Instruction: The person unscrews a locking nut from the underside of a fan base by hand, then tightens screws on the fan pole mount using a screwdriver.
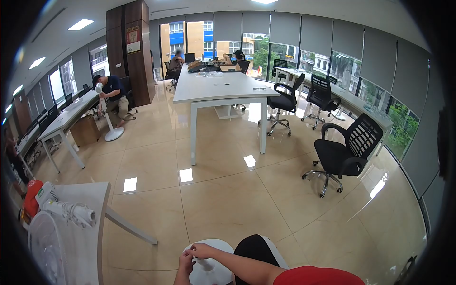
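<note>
At the bottom of the head view, my left hand [185, 261] and my right hand [201, 250] meet above a round white base [214, 273] with a short upright stem. The fingers of both hands are pressed together close to the top of that stem. What they pinch is too small to make out. The base stands beside my knee, which shows as a black patch [256, 250]. My right forearm crosses over part of the base.
A white table [88, 192] at left holds a white motor part with coiled cord [71, 212], a clear round cover [45, 247] and a red item [31, 197]. Ahead are a long white table [223, 90] and black chairs [349, 145]. A person [114, 90] sits by a white stand [113, 133].
</note>
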Motion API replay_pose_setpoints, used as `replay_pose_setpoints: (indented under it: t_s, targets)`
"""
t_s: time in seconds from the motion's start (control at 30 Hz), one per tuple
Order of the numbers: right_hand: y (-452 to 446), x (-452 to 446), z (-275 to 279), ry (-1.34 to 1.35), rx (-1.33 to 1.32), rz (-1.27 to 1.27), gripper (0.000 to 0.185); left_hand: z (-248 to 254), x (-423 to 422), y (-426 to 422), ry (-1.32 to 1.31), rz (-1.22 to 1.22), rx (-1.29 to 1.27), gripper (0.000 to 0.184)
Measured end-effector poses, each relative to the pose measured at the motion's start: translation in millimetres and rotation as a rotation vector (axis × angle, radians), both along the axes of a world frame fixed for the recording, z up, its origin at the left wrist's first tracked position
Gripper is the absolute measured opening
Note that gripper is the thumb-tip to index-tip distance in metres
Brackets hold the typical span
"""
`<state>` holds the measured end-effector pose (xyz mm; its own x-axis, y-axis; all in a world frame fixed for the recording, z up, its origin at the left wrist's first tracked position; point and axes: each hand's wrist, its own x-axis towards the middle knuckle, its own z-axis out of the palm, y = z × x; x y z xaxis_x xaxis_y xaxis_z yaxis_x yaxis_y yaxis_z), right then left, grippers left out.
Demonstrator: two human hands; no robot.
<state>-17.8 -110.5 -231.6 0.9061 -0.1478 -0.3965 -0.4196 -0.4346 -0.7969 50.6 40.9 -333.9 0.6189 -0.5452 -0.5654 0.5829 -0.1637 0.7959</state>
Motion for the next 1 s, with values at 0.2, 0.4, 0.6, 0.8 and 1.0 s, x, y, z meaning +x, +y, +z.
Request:
replay_pose_setpoints:
  t_s: [0.2, 0.4, 0.6, 0.8, 1.0]
  targets:
    - [0.2, -3.6, 15.5, 0.028, 0.037, -0.005, 0.075, -1.4, 2.6, -0.4, 0.132, -0.086, -0.117, 0.044]
    - [-0.8, 1.8, 2.5, 0.035, -0.015, 0.02, 0.076, 0.3, 2.9, 4.0, 0.084, -0.067, -0.1, 0.042]
    - [-0.1, 0.2, -0.7, 0.014, 0.0, 0.013, 0.077, -0.3, 3.7, 3.9, 0.101, -0.072, -0.097, 0.034]
    - [1.7, -1.7, 7.4, 0.023, -0.077, 0.042, 0.074, -9.7, 6.9, -3.7, 0.066, -0.086, 0.02, 0.03]
    - [1.8, 0.8, 3.8, -0.021, -0.036, 0.047, 0.075, -9.7, 5.6, -3.3, 0.073, -0.128, -0.131, 0.035]
